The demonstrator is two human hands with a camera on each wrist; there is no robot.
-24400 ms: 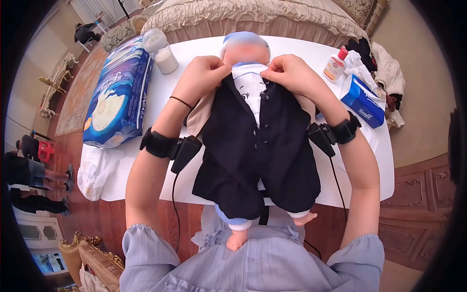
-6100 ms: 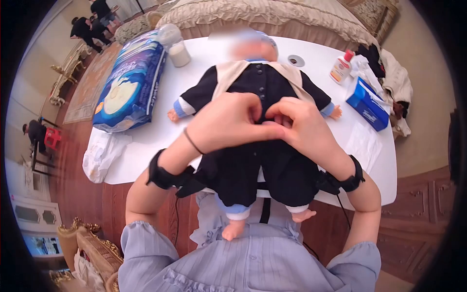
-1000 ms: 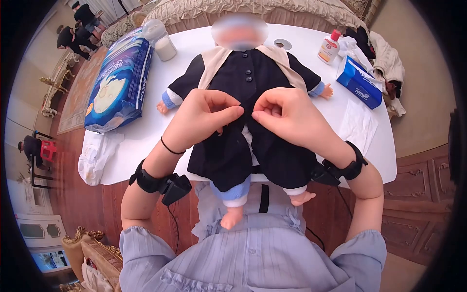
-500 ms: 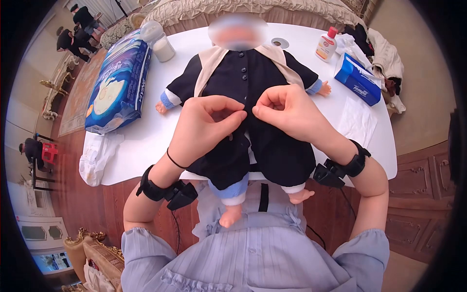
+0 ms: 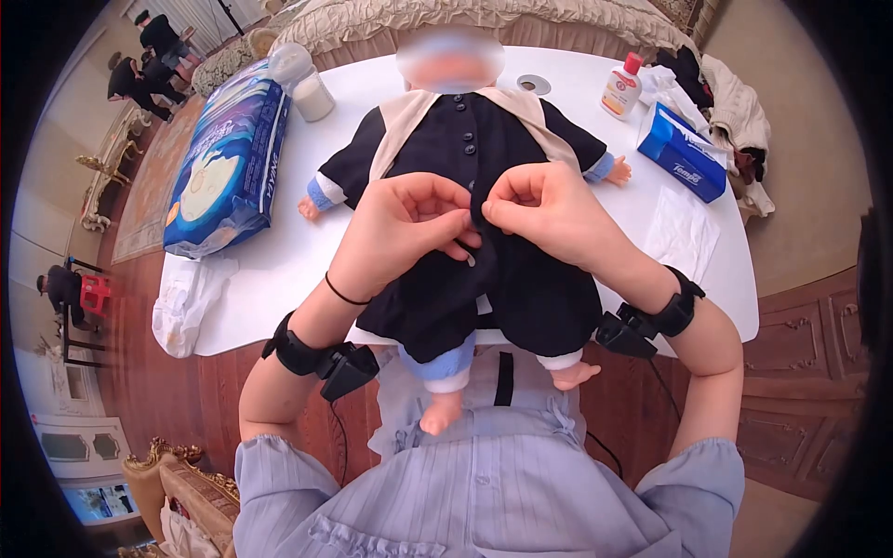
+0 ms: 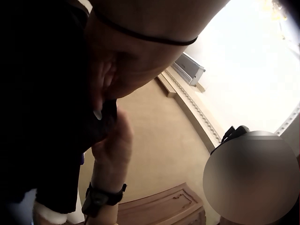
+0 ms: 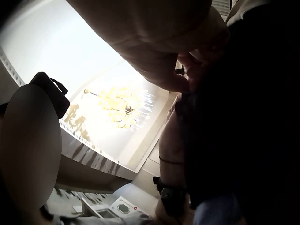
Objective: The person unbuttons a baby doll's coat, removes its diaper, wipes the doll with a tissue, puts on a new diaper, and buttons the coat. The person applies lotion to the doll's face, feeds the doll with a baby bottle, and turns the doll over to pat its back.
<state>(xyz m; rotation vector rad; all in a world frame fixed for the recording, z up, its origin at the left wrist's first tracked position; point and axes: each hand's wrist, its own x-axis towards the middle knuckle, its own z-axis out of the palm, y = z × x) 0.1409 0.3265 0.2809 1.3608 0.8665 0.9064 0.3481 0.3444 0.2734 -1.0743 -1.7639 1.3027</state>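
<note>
A doll in a black outfit (image 5: pixel 437 321) with beige trim lies face up on the white table, its feet toward the person. Dark buttons (image 5: pixel 469 149) run down the front of the chest. Over the belly, my left hand (image 5: pixel 405 228) pinches the front edge of the black cloth, fingers curled. Close beside it, my right hand (image 5: pixel 549 214) pinches the same front opening between thumb and index finger. In the left wrist view, black cloth (image 6: pixel 105 123) is bunched at the left fingertips. The right wrist view is dark around the right fingers (image 7: pixel 192 70).
On the left of the table (image 5: pixel 279 298) are a blue diaper pack (image 5: pixel 228 158), a lidded bottle (image 5: pixel 313 98) and a crumpled white item (image 5: pixel 186 302). On the right are a red-capped bottle (image 5: pixel 621 88), a blue tissue box (image 5: pixel 684 158) and a white tissue (image 5: pixel 684 228).
Both hands were higher on the chest, spread near the collar, much earlier; now they are at the belly and the front is closed above. Over the last second, the left fingers shifted slightly against the cloth.
</note>
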